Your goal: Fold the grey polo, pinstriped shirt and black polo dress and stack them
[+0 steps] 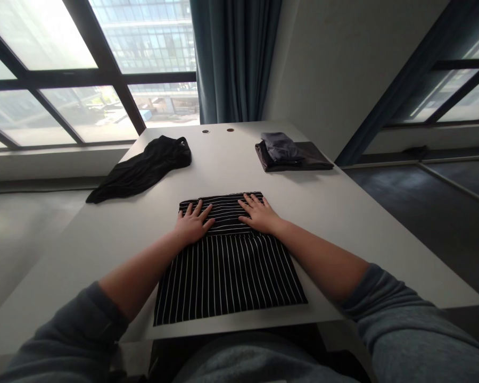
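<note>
A black garment with thin white stripes (230,276) lies flat on the table in front of me. Its far part is folded over, with the stripes there running sideways, while the near part has stripes running toward me. My left hand (193,223) rests on the left side of the folded part, fingers spread. On the right side of that same part lies my right hand (260,214), palm down with fingers apart. Neither hand grips the cloth. What kind of garment it is, I cannot tell.
The white table (219,159) has two round holes near its far edge. A crumpled black cloth (147,165) lies at the far left, reaching the table's edge. Folded dark clothes (283,151) are stacked at the far right. Beyond stand windows and a blue curtain (235,58).
</note>
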Action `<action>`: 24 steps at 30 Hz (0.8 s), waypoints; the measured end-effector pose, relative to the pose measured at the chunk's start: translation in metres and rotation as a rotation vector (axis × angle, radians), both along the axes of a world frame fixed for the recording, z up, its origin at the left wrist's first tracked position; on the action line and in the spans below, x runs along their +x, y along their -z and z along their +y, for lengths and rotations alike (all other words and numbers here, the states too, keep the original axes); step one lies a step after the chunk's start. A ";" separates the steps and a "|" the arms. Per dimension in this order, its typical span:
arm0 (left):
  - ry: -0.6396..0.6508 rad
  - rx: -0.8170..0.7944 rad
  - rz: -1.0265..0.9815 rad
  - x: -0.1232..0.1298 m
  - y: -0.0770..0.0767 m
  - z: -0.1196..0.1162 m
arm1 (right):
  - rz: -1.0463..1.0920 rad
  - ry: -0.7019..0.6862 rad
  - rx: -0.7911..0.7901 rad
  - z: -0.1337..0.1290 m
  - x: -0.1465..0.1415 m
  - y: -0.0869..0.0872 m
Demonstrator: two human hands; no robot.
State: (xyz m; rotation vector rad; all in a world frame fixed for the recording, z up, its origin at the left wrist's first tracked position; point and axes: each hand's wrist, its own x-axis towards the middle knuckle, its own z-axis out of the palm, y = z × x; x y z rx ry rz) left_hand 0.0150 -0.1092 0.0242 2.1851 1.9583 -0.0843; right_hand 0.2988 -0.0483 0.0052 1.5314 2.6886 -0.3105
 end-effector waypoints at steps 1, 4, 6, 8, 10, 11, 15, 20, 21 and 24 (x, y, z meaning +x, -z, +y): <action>-0.040 0.037 -0.004 -0.003 -0.002 0.002 | 0.018 0.002 -0.002 0.002 0.001 -0.002; -0.158 0.236 0.010 -0.020 -0.011 0.017 | 0.117 0.050 0.099 0.016 0.005 -0.009; -0.204 0.315 0.039 -0.036 -0.015 0.032 | 0.150 0.142 0.216 0.032 0.010 -0.012; -0.185 0.280 0.052 -0.052 -0.017 0.048 | 0.134 0.227 0.268 0.049 0.014 -0.012; -0.150 0.227 0.028 -0.066 -0.015 0.061 | 0.124 0.259 0.272 0.063 0.018 -0.008; -0.140 0.211 0.001 -0.072 -0.012 0.065 | 0.135 0.255 0.272 0.068 0.020 -0.004; -0.225 0.203 -0.137 -0.086 -0.001 0.071 | 0.217 0.219 0.319 0.076 0.028 0.012; -0.362 0.257 -0.215 -0.095 0.009 0.068 | 0.247 0.256 0.353 0.077 0.038 0.023; -0.355 0.268 -0.242 -0.095 0.011 0.069 | 0.242 0.261 0.355 0.077 0.038 0.024; -0.258 0.284 -0.277 -0.093 0.014 0.077 | 0.214 0.295 0.373 0.078 0.039 0.024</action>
